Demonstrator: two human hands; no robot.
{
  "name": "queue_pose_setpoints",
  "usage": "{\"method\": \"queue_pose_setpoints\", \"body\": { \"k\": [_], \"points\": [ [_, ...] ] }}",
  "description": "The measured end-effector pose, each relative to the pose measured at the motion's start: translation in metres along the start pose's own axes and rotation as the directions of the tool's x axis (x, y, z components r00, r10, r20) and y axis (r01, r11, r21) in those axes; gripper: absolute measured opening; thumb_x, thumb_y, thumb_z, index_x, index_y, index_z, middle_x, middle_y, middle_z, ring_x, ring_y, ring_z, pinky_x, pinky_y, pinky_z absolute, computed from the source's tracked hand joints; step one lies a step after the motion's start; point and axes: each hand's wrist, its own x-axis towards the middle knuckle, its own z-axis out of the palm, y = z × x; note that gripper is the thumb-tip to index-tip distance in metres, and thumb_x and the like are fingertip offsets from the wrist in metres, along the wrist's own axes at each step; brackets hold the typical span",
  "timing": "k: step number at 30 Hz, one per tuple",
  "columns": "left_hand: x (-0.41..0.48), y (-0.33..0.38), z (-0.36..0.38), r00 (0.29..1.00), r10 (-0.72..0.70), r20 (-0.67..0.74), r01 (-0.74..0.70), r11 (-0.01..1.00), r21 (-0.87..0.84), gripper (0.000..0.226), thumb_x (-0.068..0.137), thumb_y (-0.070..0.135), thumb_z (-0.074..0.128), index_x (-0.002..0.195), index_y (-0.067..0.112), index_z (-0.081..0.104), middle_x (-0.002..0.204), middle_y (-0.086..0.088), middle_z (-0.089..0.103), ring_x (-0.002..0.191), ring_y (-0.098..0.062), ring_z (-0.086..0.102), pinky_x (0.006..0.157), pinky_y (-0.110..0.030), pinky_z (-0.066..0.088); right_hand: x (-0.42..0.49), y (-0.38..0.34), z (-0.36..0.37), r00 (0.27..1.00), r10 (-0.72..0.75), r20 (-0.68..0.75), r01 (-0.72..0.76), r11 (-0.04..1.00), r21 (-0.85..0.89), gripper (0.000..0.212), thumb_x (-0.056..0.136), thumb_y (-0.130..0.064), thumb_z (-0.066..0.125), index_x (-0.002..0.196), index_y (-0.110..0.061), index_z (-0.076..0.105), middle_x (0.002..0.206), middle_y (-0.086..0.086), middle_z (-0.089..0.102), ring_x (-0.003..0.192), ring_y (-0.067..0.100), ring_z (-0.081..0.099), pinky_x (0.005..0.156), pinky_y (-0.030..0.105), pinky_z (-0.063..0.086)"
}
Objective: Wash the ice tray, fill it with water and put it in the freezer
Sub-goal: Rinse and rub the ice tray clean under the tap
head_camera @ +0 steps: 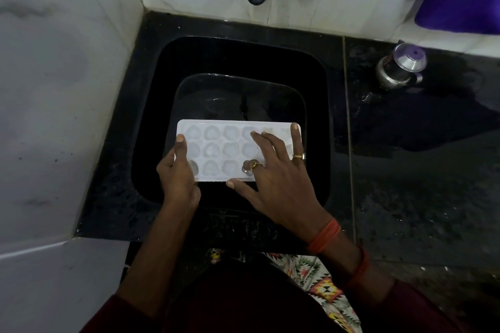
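Holding the ice tray (216, 149) over the sink (313, 84), pinching its short end in the left grip (177, 178) and laying the right grip (276, 181) spread on top; likely light, bendy, slippery when wet, so best held by both ends.

— What carries it all?
— A black counter (405, 197), glossy and wet, with a black sink (151, 105) sunk into its left part.
— Anything standing on it?
— A steel pot (397, 73) with a lid (410, 57), back right, well apart from the sink. Water (446, 121) spreads around its base.
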Motion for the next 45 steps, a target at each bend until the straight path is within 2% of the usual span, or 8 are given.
{"method": "queue_pose_setpoints", "body": {
  "k": [5, 14, 17, 27, 32, 37, 42, 45],
  "points": [
    [-0.001, 0.000, -0.001, 1.000, -0.008, 0.004, 0.008, 1.000, 0.002, 0.027, 0.098, 0.040, 0.062, 0.094, 0.015, 0.072, 0.097, -0.004, 0.077, 0.085, -0.021, 0.076, 0.066, -0.039, 0.063, -0.001, -0.002, 0.002, 1.000, -0.003, 0.025, 0.003, 1.000, -0.010, 0.069, 0.095, -0.074, 0.032, 0.101, -0.024, 0.078, 0.153, 0.009, 0.046, 0.146, 0.025, 0.035, 0.122, 0.055, -0.015],
    [-0.002, 0.001, -0.001, 1.000, 0.000, 0.000, 0.000, 1.000, 0.013, 0.028, 0.099, 0.041, 0.062, 0.095, 0.015, 0.072, 0.100, -0.005, 0.077, 0.089, -0.023, 0.076, 0.071, -0.041, 0.063, -0.001, -0.003, -0.001, 1.000, -0.019, 0.010, 0.019, 1.000, -0.014, 0.064, 0.094, -0.071, 0.037, 0.101, -0.023, 0.079, 0.152, 0.009, 0.047, 0.144, 0.026, 0.037, 0.121, 0.055, -0.016],
    [0.000, 0.001, -0.001, 1.000, 0.003, 0.010, -0.003, 1.000, 0.009, 0.026, 0.098, 0.040, 0.062, 0.093, 0.016, 0.073, 0.096, -0.002, 0.078, 0.086, -0.021, 0.076, 0.067, -0.037, 0.062, -0.001, -0.003, 0.003, 1.000, -0.023, 0.019, 0.024, 1.000, -0.008, 0.063, 0.094, -0.071, 0.040, 0.100, -0.022, 0.079, 0.151, 0.010, 0.047, 0.143, 0.026, 0.039, 0.122, 0.057, -0.012],
    [0.001, 0.001, -0.002, 1.000, 0.011, 0.012, -0.011, 1.000, 0.006, 0.025, 0.099, 0.038, 0.062, 0.092, 0.016, 0.072, 0.093, -0.001, 0.077, 0.084, -0.019, 0.076, 0.061, -0.033, 0.060, -0.002, 0.001, 0.004, 1.000, -0.021, 0.001, 0.021, 1.000, 0.015, 0.054, 0.093, -0.070, 0.045, 0.099, -0.026, 0.077, 0.148, 0.010, 0.051, 0.142, 0.027, 0.041, 0.123, 0.058, -0.008],
    [0.003, 0.000, -0.003, 1.000, -0.002, 0.005, 0.002, 1.000, 0.005, 0.026, 0.098, 0.039, 0.064, 0.091, 0.016, 0.073, 0.092, -0.001, 0.077, 0.088, -0.023, 0.076, 0.069, -0.040, 0.063, -0.003, 0.003, 0.005, 0.999, -0.046, 0.010, 0.046, 0.999, -0.016, 0.053, 0.094, -0.069, 0.045, 0.103, -0.027, 0.077, 0.148, 0.012, 0.051, 0.141, 0.028, 0.042, 0.123, 0.059, -0.008],
    [0.003, 0.000, -0.003, 1.000, 0.003, 0.010, -0.003, 1.000, 0.007, 0.027, 0.098, 0.040, 0.064, 0.090, 0.016, 0.074, 0.091, 0.000, 0.078, 0.089, -0.023, 0.076, 0.071, -0.040, 0.063, -0.002, 0.008, 0.002, 0.998, -0.055, -0.030, 0.055, 0.998, -0.010, 0.047, 0.094, -0.068, 0.048, 0.100, -0.032, 0.077, 0.146, 0.011, 0.053, 0.140, 0.028, 0.044, 0.123, 0.060, -0.005],
    [0.004, 0.001, -0.003, 1.000, -0.003, 0.024, 0.003, 1.000, 0.002, 0.027, 0.097, 0.040, 0.064, 0.092, 0.015, 0.074, 0.094, -0.002, 0.078, 0.090, -0.025, 0.076, 0.074, -0.043, 0.063, -0.001, 0.010, 0.003, 0.998, -0.051, 0.022, 0.052, 0.998, -0.048, 0.050, 0.095, -0.070, 0.040, 0.103, -0.036, 0.077, 0.149, 0.012, 0.049, 0.142, 0.029, 0.041, 0.122, 0.063, -0.004],
    [0.003, 0.002, -0.003, 1.000, -0.003, 0.017, 0.003, 1.000, 0.013, 0.027, 0.098, 0.040, 0.064, 0.093, 0.015, 0.074, 0.092, -0.001, 0.078, 0.089, -0.024, 0.076, 0.071, -0.041, 0.063, 0.001, 0.013, 0.001, 0.998, -0.056, -0.010, 0.055, 0.997, -0.062, 0.047, 0.095, -0.069, 0.042, 0.096, -0.037, 0.077, 0.148, 0.011, 0.051, 0.140, 0.028, 0.043, 0.122, 0.063, -0.003]
  ]
}}
